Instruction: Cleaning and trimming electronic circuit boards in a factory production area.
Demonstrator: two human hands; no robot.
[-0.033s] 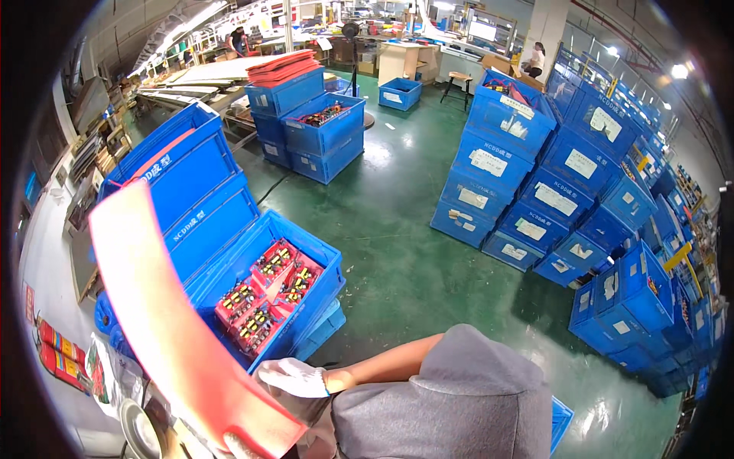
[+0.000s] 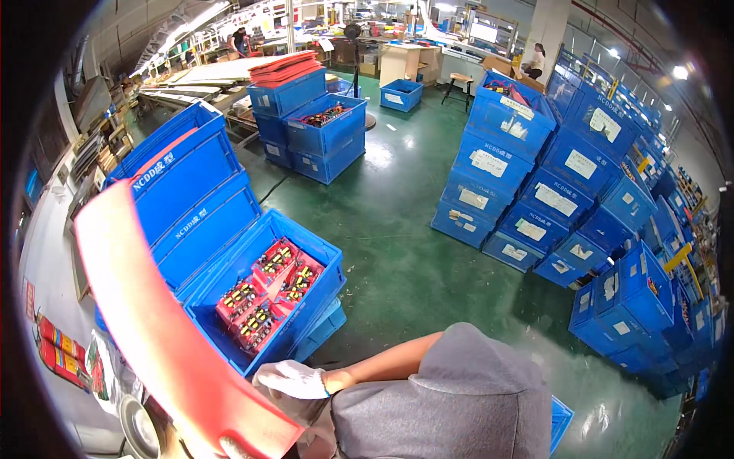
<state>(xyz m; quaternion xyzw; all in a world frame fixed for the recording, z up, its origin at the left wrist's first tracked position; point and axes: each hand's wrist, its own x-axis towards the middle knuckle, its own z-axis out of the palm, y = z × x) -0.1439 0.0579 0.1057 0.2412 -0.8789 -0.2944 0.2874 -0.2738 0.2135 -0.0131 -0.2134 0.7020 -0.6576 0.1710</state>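
A long, thin, pinkish-red flexible sheet point(image 2: 164, 306), brightly lit, slants across the left side and curves up in front of the crates. At its lower end my left hand point(image 2: 233, 447), in a greyish glove, grips the sheet; only finger parts show, and the rest is hidden. My right hand point(image 2: 290, 380), in a white glove with a grey palm, is at the sheet's right edge, its fingers mostly hidden. Just beyond lies an open blue crate point(image 2: 334, 264) holding several circuit boards point(image 2: 256, 327) with black and yellow components, set among red sheet pieces point(image 2: 271, 289).
Tall blue crates point(image 2: 202, 222) stand behind the open one. Further off, red sheets point(image 2: 284, 70) top another crate stack. Labelled blue crates point(image 2: 489, 164) rise in rows on the right. Green floor point(image 2: 390, 268) lies between. Fire extinguishers point(image 2: 61, 356) are at far left. Two people work in the background.
The red sheet has shifted slightly to the left, its upper end most of all. My right hand has moved only a little, and the crates and boards stay put.
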